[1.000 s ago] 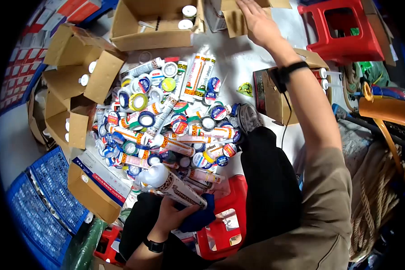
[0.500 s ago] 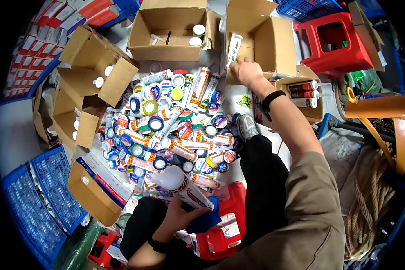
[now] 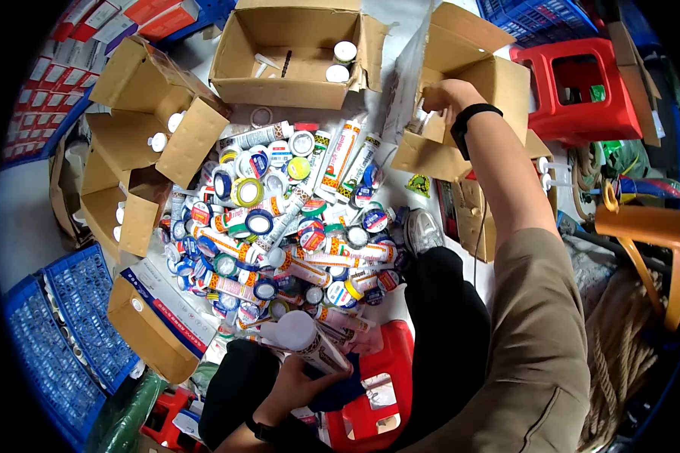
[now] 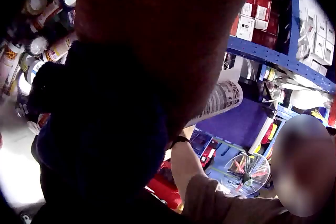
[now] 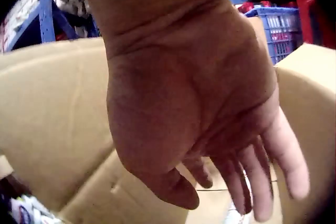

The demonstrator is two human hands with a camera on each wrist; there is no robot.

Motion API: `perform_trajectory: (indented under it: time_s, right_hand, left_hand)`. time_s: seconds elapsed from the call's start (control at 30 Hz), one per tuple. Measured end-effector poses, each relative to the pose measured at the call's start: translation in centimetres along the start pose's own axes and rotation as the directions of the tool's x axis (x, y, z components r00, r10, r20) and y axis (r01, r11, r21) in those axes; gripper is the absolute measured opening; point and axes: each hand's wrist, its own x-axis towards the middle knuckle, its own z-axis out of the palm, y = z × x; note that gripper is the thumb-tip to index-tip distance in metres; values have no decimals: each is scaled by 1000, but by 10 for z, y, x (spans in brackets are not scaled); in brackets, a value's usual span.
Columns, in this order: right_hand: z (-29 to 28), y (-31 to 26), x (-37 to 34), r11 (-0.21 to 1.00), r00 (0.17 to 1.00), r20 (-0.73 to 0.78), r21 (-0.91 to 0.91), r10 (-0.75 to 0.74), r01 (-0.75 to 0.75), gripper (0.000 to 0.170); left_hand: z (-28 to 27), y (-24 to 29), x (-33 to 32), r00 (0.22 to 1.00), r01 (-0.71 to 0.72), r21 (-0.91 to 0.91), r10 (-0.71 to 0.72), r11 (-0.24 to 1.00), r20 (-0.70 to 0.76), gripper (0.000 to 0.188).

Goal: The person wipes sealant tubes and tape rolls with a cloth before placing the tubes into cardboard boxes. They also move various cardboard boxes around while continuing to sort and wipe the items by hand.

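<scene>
In the head view my left hand [image 3: 295, 389] grips a printed sealant cartridge [image 3: 321, 351] by its lower part, its white round end tilted up toward the pile. A dark blue cloth [image 3: 340, 392] lies at that hand. The same cartridge [image 4: 226, 99] shows partly behind the dark hand in the left wrist view. My right hand [image 3: 453, 98] hangs inside an open cardboard box [image 3: 499, 87]. The right wrist view shows that hand [image 5: 194, 103] with loosely spread, bent fingers and nothing pinched. A white cartridge [image 3: 431, 124] lies below it in the box, partly hidden.
A heap of cartridges and tape rolls [image 3: 279, 226] covers the floor. Around it stand an open carton [image 3: 279, 94] at the back, cartons [image 3: 132, 83] at the left, blue crates [image 3: 60, 332] and a red stool [image 3: 582, 90]. Coiled rope [image 3: 619, 355] lies at the right.
My right hand has come down from the box's upper flap to its near left side, then moved inside above the white cartridge. The box appears turned and shifted right. The left hand keeps its hold.
</scene>
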Motion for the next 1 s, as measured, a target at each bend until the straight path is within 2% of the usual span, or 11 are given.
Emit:
perform_trajectory:
  time_s: [0.13,0.23,0.3,0.33,0.4,0.43,0.53,0.6,0.73,0.83,1.0]
  right_hand:
    - [-1,-3,39,991,990,-86,-60,114,-119,51]
    - [-1,5,61,989,994,-88,-139,-61,48,53]
    - [6,17,85,960,969,-102,-194,-223,201,56]
    - [8,17,80,993,994,-112,117,-18,32,52]
    - [13,37,119,989,978,-149,-34,-149,146,48]
    - [30,89,235,924,888,-274,-207,-370,321,46]
    - [15,43,106,948,946,-173,-211,-276,238,43]
    - [31,87,202,883,862,-253,-299,-440,363,40]
    - [33,95,204,957,824,-504,-250,-257,146,42]
    - [18,71,139,978,693,-719,178,54,108,57]
    - [7,61,98,963,762,-645,234,54,130,55]
  left_hand:
    - [-10,0,15,996,92,61,-92,994,-11,40]
    - [-15,7,24,987,150,-159,-157,976,-33,46]
    - [-23,6,27,985,174,-78,-174,982,12,49]
    - [-28,4,30,983,175,11,-175,985,58,52]
    - [-28,-5,29,987,135,-23,-132,991,87,58]
    - [-27,-5,31,991,129,-69,-127,989,36,48]
    - [-26,-4,33,990,137,-140,-140,981,-14,39]
    - [-25,-2,32,987,158,-160,-162,974,-9,39]
    - [-24,5,36,985,171,-222,-173,960,13,41]
    - [-22,7,34,982,189,-200,-187,961,27,43]
    - [-23,-11,26,986,164,-145,-157,976,60,58]
